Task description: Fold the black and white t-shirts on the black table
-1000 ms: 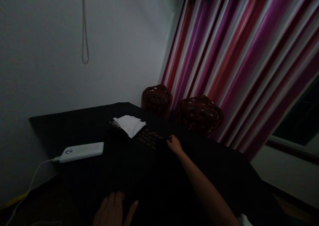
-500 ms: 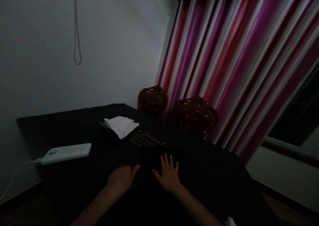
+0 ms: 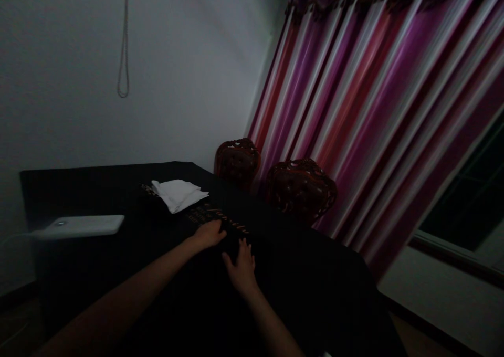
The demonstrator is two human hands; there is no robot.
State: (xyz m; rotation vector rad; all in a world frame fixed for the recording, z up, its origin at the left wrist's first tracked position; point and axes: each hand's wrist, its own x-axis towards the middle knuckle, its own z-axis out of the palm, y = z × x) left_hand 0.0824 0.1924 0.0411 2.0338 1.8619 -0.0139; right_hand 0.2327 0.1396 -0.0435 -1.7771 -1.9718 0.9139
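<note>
Covering: black, matte and fabric-like, spread below both hands; too dim to tell whether a separate dark piece lies under them.
Left hand: beside the gold printed lettering, back upward; its fingers look close together, but I cannot tell whether they pinch anything.
Right hand: just beside the left and nearer the wearer, thumb apart from loosely gathered fingers, seemingly grasping nothing; contact with the covering is unclear.
Likeliest slip: black on black in weak light hides folds and edges, so a fingertip could catch the wrong layer or rumple the surface.
White cloth or paper: soft, folded, sharp-cornered, beyond the left hand; a hard pull on the covering might drag it along, and a long forward sweep could knock it askew.
White slab-shaped device: smooth, with rounded corners, well left of both hands; its pale thin cable leads off leftward, so a snag or tug there could pull it over the edge.
</note>
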